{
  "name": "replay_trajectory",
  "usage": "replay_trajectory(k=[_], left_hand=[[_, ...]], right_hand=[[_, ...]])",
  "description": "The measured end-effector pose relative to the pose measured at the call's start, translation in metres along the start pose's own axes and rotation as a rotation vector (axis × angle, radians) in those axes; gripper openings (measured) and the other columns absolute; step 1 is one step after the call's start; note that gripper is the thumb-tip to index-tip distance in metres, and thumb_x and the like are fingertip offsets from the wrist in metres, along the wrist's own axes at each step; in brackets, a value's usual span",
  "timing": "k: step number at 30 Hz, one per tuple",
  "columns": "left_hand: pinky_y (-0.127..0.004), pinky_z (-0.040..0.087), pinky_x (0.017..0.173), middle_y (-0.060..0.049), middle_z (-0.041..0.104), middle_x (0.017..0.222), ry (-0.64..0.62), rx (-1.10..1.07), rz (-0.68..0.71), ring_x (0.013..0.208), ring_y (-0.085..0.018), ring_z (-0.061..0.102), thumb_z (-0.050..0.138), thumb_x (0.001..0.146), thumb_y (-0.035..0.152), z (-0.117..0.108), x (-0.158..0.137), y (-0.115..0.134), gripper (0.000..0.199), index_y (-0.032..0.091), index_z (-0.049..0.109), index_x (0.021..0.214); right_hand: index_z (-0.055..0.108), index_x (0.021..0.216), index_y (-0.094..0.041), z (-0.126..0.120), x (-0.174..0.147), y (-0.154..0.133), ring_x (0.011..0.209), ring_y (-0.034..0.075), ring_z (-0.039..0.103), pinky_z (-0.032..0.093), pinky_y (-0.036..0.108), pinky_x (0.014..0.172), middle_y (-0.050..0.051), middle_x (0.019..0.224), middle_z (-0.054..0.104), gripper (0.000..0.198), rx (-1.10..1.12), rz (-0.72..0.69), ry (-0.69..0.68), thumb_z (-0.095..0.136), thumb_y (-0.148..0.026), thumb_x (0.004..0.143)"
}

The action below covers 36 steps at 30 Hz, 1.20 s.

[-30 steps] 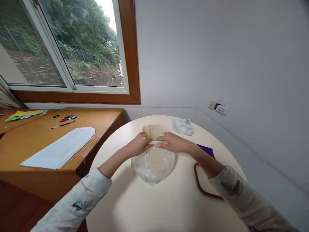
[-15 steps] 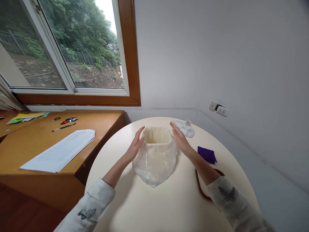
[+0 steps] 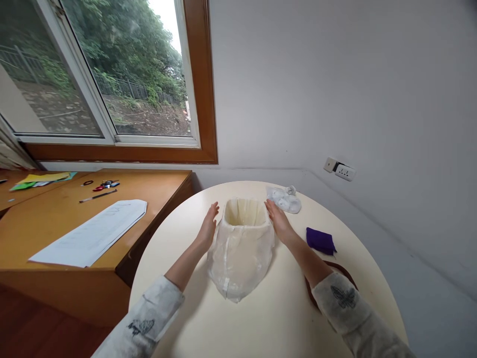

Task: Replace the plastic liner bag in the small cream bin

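A small pale bin stands upright on the round table, lined with a translucent white plastic bag. The bag folds over the rim and hangs loosely around the outside, its pointed end lying on the tabletop toward me. My left hand is open beside the bin's left side, fingers extended, with a narrow gap to the rim. On the opposite side, my right hand is open with its fingers along the bag near the rim; whether it presses on the bag I cannot tell. Neither hand grasps anything.
Behind the right hand lies a bundle of white plastic bags. A folded purple cloth and a brown ring-shaped frame, partly under my right sleeve, are at the right. A wooden desk with papers and scissors stands left.
My left hand has drawn a little away from the bag to the left. The right hand has come slightly lower along the bag's side. The bin appears slightly nearer to me.
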<state>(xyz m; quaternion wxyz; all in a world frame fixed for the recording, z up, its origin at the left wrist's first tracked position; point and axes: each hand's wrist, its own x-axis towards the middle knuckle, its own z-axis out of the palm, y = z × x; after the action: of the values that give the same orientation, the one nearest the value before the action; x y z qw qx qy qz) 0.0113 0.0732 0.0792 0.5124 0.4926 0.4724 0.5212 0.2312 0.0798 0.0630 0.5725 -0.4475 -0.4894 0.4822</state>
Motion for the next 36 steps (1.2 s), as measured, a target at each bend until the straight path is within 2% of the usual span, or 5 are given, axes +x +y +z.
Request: replay_trajectory(k=[5, 12, 29, 33, 36], left_hand=[[-0.037, 0.011, 0.111, -0.001, 0.025, 0.146, -0.018, 0.123, 0.146, 0.135, -0.018, 0.017, 0.039, 0.084, 0.055, 0.004, 0.018, 0.015, 0.054, 0.029, 0.036, 0.131], [-0.038, 0.016, 0.11, -0.004, 0.03, 0.144, -0.065, 0.237, 0.118, 0.133, -0.02, 0.022, 0.031, 0.086, 0.056, 0.024, 0.008, 0.014, 0.057, 0.022, 0.04, 0.13], [-0.041, 0.032, 0.097, -0.008, 0.056, 0.117, -0.016, 0.386, 0.159, 0.113, -0.024, 0.048, 0.033, 0.086, 0.053, 0.019, 0.002, 0.016, 0.042, 0.023, 0.055, 0.105], [-0.042, 0.035, 0.093, -0.01, 0.05, 0.121, 0.038, 0.459, 0.244, 0.111, -0.027, 0.047, 0.046, 0.081, 0.048, 0.011, -0.006, 0.03, 0.039, 0.021, 0.052, 0.109], [-0.039, 0.036, 0.091, -0.008, 0.056, 0.112, -0.079, 0.629, 0.452, 0.106, -0.025, 0.049, 0.048, 0.082, 0.045, 0.009, -0.023, 0.044, 0.032, 0.022, 0.057, 0.103]], right_hand=[[0.043, 0.128, -0.028, 0.004, 0.022, -0.031, 0.13, 0.015, 0.029, 0.021, 0.034, 0.108, 0.001, 0.14, 0.036, 0.053, -0.099, -0.049, -0.005, 0.045, -0.052, 0.081], [0.063, 0.106, -0.025, 0.026, 0.009, -0.037, 0.124, 0.019, 0.039, 0.023, 0.036, 0.106, 0.003, 0.126, 0.054, 0.037, -0.195, -0.031, -0.051, 0.049, -0.045, 0.079], [0.061, 0.104, -0.024, 0.024, -0.007, -0.033, 0.12, 0.019, 0.042, 0.026, 0.036, 0.104, 0.003, 0.124, 0.054, 0.035, -0.271, -0.026, 0.089, 0.043, -0.039, 0.079], [0.06, 0.106, -0.024, 0.017, -0.006, -0.029, 0.119, 0.02, 0.043, 0.028, 0.037, 0.103, 0.004, 0.125, 0.053, 0.035, -0.306, -0.035, 0.083, 0.045, -0.037, 0.078], [0.057, 0.111, -0.023, 0.01, -0.002, -0.025, 0.118, 0.02, 0.043, 0.029, 0.036, 0.102, 0.005, 0.126, 0.051, 0.038, -0.343, -0.067, 0.087, 0.047, -0.033, 0.076]])
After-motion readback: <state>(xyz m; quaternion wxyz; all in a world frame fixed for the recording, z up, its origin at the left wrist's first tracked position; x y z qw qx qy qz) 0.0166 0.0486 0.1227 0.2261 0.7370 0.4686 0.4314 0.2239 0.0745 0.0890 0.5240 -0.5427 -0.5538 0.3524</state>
